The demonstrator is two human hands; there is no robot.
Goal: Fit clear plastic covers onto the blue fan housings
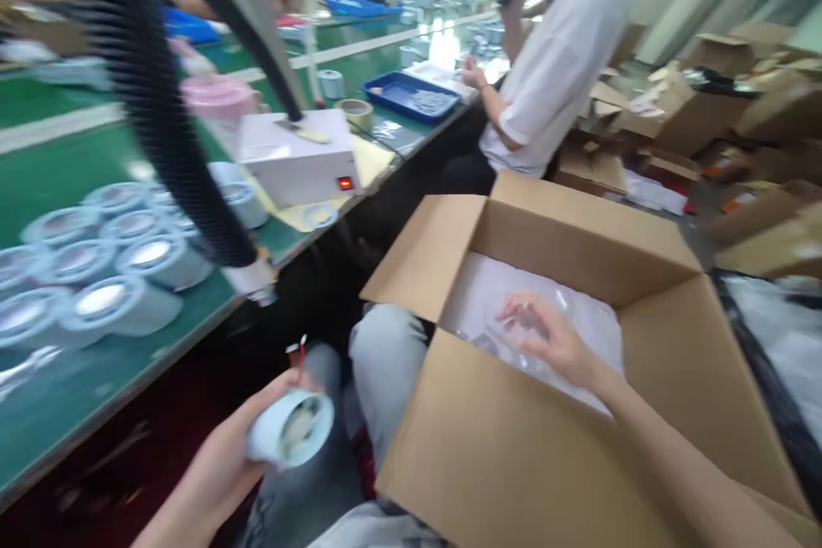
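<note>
Room: a busy assembly hall, cardboard boxes heaped on the floor to my right, people seated along a long green bench [77, 180].
Bench: it runs along my left side, carrying a cluster of pale blue round housings [96, 261], a white control box [296, 156] with a red light, a roll of tape [357, 112] and a blue tray [411, 96] of small parts.
Hose: a black ribbed hose [160, 111] hangs down across the bench in front of me.
Co-worker: a person in a white shirt [565, 60] sits further along, hands at the bench edge.
Left hand: my left hand [231, 454] is low over my lap, fingers wrapped around one pale blue round housing [292, 428], its open end facing up towards me.
Right hand: my right hand [552, 338] reaches into the open cardboard box [533, 445] beside my knee, fingers spread and resting on clear plastic bags [533, 317]; motion blur keeps me from telling whether they pinch one yet.
Box: flaps open, its inside lined with white and clear plastic.
Progress: as I judge it, one housing is in hand and unbagged, no bag is lifted free, and many housings wait on the bench, so most of the bagging is left.
</note>
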